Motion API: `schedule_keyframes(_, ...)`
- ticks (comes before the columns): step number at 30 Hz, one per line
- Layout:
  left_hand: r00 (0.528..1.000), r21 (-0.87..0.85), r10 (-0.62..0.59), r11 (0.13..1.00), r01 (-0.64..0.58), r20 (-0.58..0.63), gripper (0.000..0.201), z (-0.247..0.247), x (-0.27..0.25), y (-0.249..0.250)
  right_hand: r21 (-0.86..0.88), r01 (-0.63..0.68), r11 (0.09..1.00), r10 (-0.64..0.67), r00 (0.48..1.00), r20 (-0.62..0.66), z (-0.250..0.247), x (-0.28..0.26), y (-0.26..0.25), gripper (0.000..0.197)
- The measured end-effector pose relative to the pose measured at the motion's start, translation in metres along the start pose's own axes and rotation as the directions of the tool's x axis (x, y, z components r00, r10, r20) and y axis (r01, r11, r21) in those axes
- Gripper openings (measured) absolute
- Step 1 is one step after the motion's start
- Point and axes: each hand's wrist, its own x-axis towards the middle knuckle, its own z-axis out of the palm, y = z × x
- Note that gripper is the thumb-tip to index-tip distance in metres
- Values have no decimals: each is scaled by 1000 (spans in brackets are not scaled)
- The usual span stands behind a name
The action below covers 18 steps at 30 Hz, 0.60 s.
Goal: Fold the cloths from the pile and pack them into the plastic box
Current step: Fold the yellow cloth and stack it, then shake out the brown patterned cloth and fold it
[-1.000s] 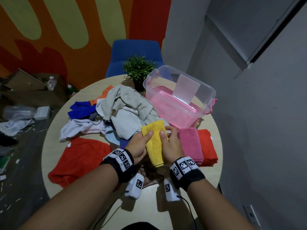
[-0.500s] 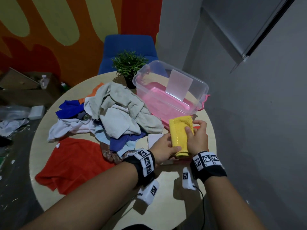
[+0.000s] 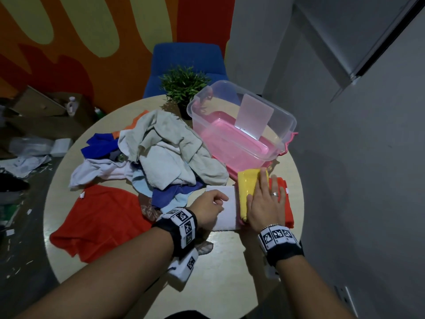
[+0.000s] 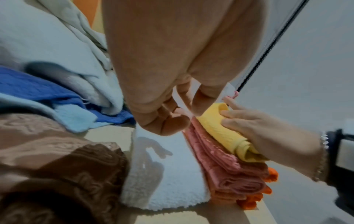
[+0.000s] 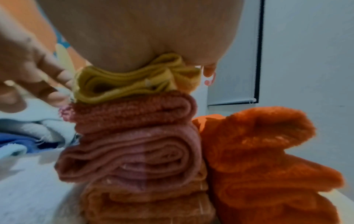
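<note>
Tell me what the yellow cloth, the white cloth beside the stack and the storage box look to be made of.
Yellow cloth: soft woven fabric with a ribbed or waffle texture, matte, probably cotton or microfibre.
White cloth: terry towelling, going by its fuzzy looped pile and thick edge.
Storage box: clear, glossy, rigid plastic; the table and plant show through its walls. Its pink base may be tinted plastic.

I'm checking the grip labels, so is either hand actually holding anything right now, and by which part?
Nothing is gripped. The right hand presses flat on top of the folded yellow cloth; the left hand hangs loosely curled over the white towel, empty.
</note>
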Motion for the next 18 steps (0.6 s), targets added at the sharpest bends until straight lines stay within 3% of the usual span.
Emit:
schedule_keyframes(2,999,-91,-43,995,42,-12,26,-6,0,-6,58,-33,998,33,999,8,0,0,6,59)
schedule_keyframes(5,986,-186,-93,975,119,139,25,5,-4,-1,250,-89,964,78,996,51,5,-1,9,54)
schedule_keyframes(8,967,-94,0,995,25,256,38,26,-1,8,381,-99,919,78,994,71,14,-3,6,57)
schedule_keyframes(10,969,-12,45,999,-43,243,46,37,0,14,437,-103,893,85,995,60,14,-5,5,57)
schedule_keyframes(14,963,-121,96,990,-67,251,42,46,-3,26,551,-74,831,114,993,-37,-1,-5,17,63)
schedule_keyframes(16,948,-70,123,992,-107,294,32,48,-2,30,504,-66,861,108,993,-54,-7,-5,23,60)
schedule_keyframes(18,936,76,129,984,-162,327,25,47,-2,30,294,-78,953,88,996,-24,-10,-7,20,47)
